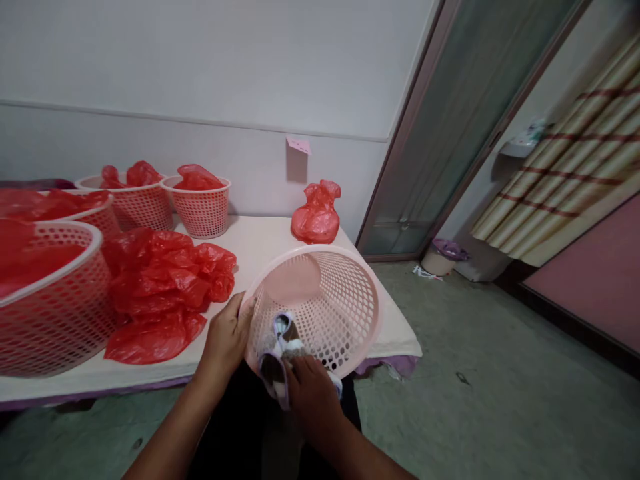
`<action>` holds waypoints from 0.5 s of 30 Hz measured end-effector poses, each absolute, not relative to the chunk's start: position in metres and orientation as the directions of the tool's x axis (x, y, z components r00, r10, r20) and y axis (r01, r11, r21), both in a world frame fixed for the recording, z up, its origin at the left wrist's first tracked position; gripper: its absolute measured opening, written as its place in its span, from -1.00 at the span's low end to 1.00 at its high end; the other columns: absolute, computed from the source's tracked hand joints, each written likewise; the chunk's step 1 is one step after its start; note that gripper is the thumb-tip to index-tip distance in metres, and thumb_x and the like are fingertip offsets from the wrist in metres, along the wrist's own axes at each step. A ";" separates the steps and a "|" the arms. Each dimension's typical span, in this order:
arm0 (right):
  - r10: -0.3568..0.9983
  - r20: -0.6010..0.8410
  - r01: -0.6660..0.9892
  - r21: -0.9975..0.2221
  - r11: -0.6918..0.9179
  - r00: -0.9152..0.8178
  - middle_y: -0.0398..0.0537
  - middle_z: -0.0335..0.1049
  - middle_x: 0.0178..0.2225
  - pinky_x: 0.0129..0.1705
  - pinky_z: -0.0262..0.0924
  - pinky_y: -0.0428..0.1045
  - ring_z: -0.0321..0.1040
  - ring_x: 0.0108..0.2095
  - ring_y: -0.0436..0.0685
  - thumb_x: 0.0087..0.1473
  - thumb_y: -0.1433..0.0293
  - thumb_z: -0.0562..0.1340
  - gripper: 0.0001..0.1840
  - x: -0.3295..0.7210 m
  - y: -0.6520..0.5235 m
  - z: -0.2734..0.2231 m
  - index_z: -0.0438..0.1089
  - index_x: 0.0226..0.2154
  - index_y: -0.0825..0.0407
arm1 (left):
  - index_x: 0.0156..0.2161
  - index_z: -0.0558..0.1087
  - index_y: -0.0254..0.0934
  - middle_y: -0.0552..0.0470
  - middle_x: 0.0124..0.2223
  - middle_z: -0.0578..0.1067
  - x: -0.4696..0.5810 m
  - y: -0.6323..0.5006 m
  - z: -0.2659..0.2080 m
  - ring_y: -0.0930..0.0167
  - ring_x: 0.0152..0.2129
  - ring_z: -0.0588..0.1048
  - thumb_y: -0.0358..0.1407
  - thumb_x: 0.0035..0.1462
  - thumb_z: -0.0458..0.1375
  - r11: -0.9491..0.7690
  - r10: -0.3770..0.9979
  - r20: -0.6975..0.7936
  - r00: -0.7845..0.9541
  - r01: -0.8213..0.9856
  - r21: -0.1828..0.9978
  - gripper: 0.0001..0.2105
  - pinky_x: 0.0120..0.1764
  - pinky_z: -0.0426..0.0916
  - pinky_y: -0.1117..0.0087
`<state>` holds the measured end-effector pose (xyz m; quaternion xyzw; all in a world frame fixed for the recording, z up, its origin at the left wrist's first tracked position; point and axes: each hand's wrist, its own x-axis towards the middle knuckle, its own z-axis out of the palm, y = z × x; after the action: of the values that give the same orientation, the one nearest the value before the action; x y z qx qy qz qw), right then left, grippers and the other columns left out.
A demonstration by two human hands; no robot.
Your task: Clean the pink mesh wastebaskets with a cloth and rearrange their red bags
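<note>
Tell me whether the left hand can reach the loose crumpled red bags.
Likely yes: the left hand holds the tilted basket, so it would have to let go, but the crumpled red bags lie near that hand with nothing visibly between.

the person's left hand (227,340) and right hand (315,393) are bare, with smooth backs and rounded, slender fingers. the left forearm (183,417) is bare from the wrist down to the lower edge of the view, widening gradually; the right forearm (357,448) is bare over a like stretch and similar in build. a black or very dark garment (227,427) covers the legs, plain and matt, its folds and seams lost in shadow. fingernails are too blurred to make out.
</note>
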<state>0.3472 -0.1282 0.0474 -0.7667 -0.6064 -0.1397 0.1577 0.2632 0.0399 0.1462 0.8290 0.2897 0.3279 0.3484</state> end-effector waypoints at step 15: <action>0.964 0.044 0.956 -0.154 -0.251 0.260 0.08 0.41 -0.18 -0.17 0.18 0.10 0.31 -0.16 0.27 0.11 0.45 0.18 -0.72 0.362 -0.122 0.083 0.42 -0.09 -0.01 | -0.04 0.44 -0.23 0.01 -0.12 0.57 0.240 0.024 0.117 0.36 -0.16 0.50 -0.10 0.27 -0.03 -0.558 0.767 0.428 0.478 0.170 0.812 -0.66 -0.10 0.36 0.39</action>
<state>0.3615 -0.1223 0.0826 -0.7903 -0.6073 0.0297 0.0748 0.2400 0.0237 0.1170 0.7799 0.3004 0.4134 0.3613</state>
